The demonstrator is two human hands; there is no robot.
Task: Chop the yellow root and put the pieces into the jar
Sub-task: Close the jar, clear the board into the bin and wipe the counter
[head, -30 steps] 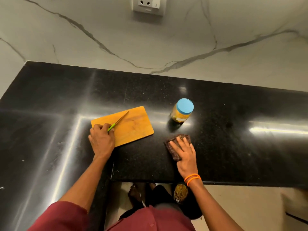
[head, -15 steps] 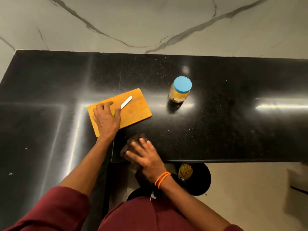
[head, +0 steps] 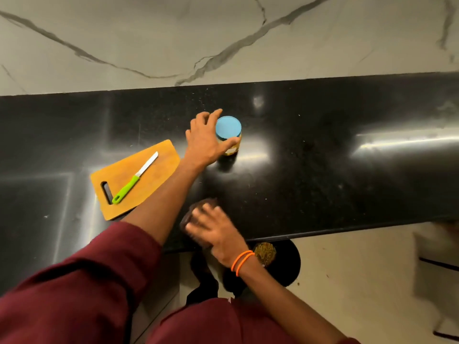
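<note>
The jar (head: 229,140) stands upright on the black counter (head: 323,170), its blue lid (head: 228,128) on and yellow contents showing through the lower wall. The left hand (head: 206,142) is against the jar's left side, thumb curled across the front of the jar below the lid and fingers spread toward its far side, so it partly wraps the jar. Left of the jar and a little nearer the person lies the wooden cutting board (head: 154,175), flat on the counter, with a green-handled knife (head: 134,180) resting across it, blade pointing toward the jar. Nearer than the jar, at the counter's front edge, the right hand (head: 213,232) lies blurred with fingers spread flat over a dark brown cloth (head: 198,207); two orange bands (head: 242,261) circle its wrist.
</note>
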